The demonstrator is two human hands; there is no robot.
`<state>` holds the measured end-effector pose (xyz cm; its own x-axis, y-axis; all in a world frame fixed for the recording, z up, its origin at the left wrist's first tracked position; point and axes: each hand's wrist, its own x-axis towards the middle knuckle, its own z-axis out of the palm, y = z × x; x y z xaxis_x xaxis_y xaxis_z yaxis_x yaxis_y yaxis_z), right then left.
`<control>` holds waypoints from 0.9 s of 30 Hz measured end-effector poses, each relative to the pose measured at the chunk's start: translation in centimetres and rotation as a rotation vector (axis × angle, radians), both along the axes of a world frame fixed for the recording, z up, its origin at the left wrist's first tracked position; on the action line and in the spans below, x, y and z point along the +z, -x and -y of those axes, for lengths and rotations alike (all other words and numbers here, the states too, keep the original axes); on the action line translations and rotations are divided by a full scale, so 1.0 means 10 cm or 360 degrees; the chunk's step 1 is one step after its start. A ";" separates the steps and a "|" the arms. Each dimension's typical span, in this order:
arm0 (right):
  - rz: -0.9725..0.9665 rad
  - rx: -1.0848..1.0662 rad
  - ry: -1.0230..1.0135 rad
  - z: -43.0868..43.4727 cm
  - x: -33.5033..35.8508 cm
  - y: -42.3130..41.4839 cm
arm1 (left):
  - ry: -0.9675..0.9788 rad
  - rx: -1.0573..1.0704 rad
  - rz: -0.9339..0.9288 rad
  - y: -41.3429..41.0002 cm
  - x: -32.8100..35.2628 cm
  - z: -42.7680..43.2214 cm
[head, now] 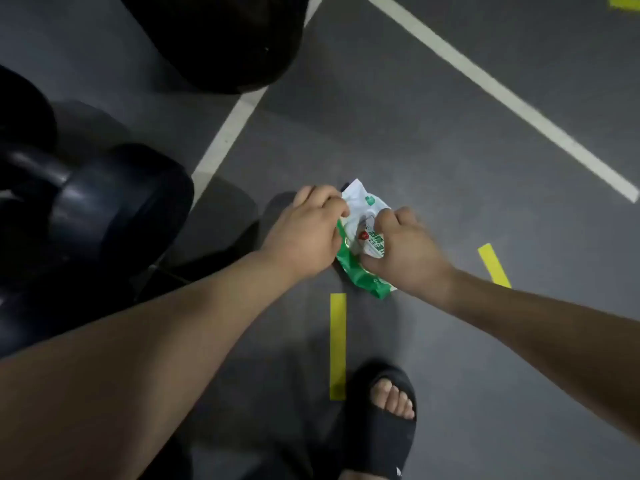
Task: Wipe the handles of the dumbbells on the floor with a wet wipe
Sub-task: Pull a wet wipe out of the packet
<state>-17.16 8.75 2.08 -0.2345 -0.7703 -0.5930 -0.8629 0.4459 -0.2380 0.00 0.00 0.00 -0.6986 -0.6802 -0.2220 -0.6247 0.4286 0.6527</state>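
Note:
A green and white wet wipe pack (pixel 360 233) lies on the grey floor in the middle of the view. My left hand (pixel 304 233) grips its left edge with curled fingers. My right hand (pixel 401 251) pinches the top of the pack near its flap, thumb low on the green edge. A large black dumbbell (pixel 86 209) lies at the left, its dark shiny handle partly visible at the frame's edge. Whether a wipe is drawn out is hidden by my fingers.
Another black weight (pixel 221 39) sits at the top. White lines (pixel 498 88) and yellow tape strips (pixel 338 344) mark the grey floor. My foot in a black slide sandal (pixel 384 424) stands at the bottom, just below the pack.

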 end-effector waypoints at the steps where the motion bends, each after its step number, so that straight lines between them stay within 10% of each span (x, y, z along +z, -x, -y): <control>1: -0.0015 0.0009 0.0091 -0.05 -0.06 -0.01 | -0.0007 -0.0074 0.0032 0.03 -0.05 -0.02; 17: 0.0175 0.0000 0.0651 -0.42 -0.04 -0.17 | 0.0127 0.0205 0.0531 -0.31 -0.01 -0.59; 27: -0.0067 -0.0490 0.0778 -0.28 -0.15 0.26 | 0.0317 0.0189 0.0167 0.15 -0.15 -0.75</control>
<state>-19.79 11.58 0.61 -0.5068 -0.8450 -0.1707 -0.7241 0.5248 -0.4475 -1.48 7.48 -1.49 -0.5913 -0.7938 -0.1424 -0.7384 0.4618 0.4914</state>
